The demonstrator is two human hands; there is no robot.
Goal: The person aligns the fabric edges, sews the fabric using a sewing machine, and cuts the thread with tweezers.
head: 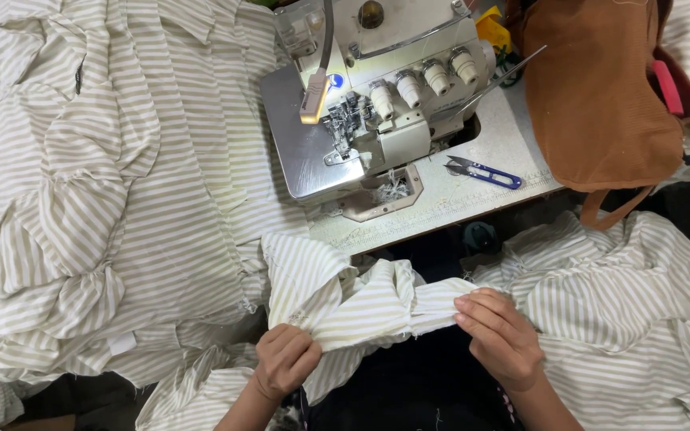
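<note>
Nearest the camera, both hands work one piece of cloth: the left hand is closed in a loose fist around a bunched fold of the beige-and-white striped cotton fabric piece, and the right hand pinches the same piece's raw edge, fingers laid flat along the top, thumb hidden beneath. The hands sit apart, and the strip of cloth stretches between them at lap level, over dark clothing. The piece rises from the left hand in a rumpled hump toward the front edge of the tabletop, touching or overlapping that edge at its upper left; frayed threads show along the lower seam. To the right, a heap of matching striped fabric spills across the lap side, just beside the right hand. To the left, a much larger pile of the same striped cloth with gathered ruffles covers the surface and reaches up to the far edge of view. Farther back, on the pale tabletop, a small pair of blue-handled thread snips lies flat, near the base of the white and grey overlock sewing machine. The machine carries a row of four cream tension knobs on its front, and a tuft of thread waste sits by its needle plate. At far right, a rust-brown corduroy bag rests on the tabletop corner, its strap hanging over the edge.
</note>
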